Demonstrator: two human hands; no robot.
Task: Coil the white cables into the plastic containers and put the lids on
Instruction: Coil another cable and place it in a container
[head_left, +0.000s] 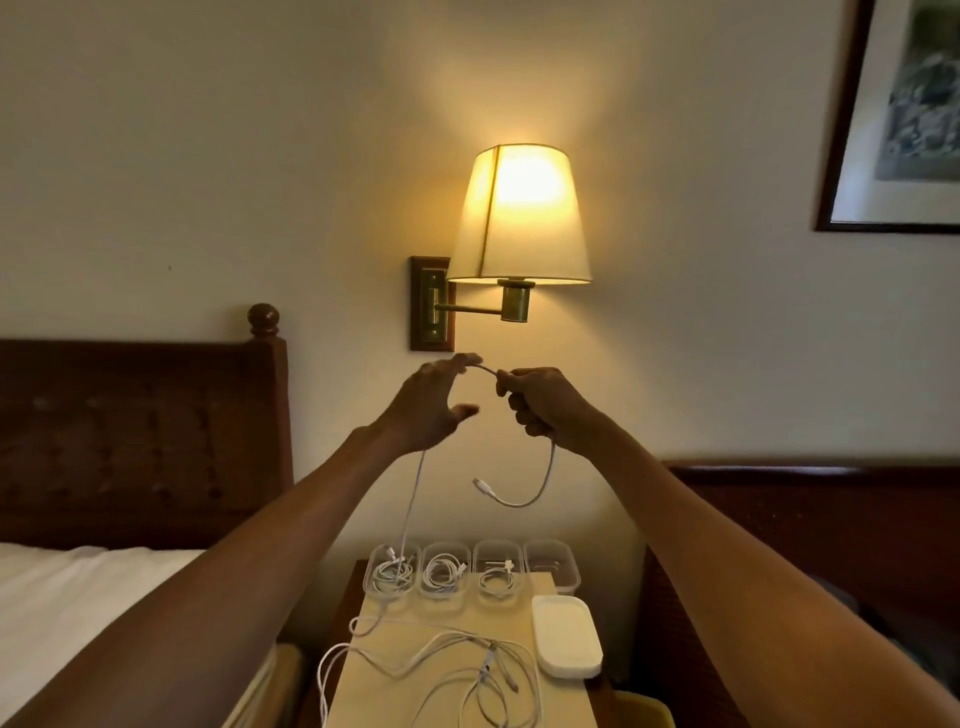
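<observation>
**Cable held aloft for coiling; three containers filled, none lidded**

A person raises one white cable (485, 369) in front of a lit wall lamp (519, 218), above a nightstand (384, 696) that stands beside a bed (78, 587). The right hand (540, 405) grips the cable in a closed fist. A short tail curls out below the fist and ends in a free connector. The left hand (436, 405) has its fingers spread and the thumb held apart. The cable lies across the fingertips and drops from under the wrist toward the nightstand; whether any finger hooks it cannot be told, nor where its lower end lies.

Along the far edge of the nightstand stand four clear containers. The three on the left (447, 545) each hold a coiled cable. The fourth container (566, 571), at the right end, appears empty. All four stand open, and the white lids (566, 636) lie beside them, in what looks like a stack. More loose cables (467, 670) sprawl tangled over the near part of the nightstand.

Judged from this layout, the coiling is well advanced but unfinished. The held cable and the loose ones remain to be wound and stowed, and no lid has yet been fitted.
</observation>
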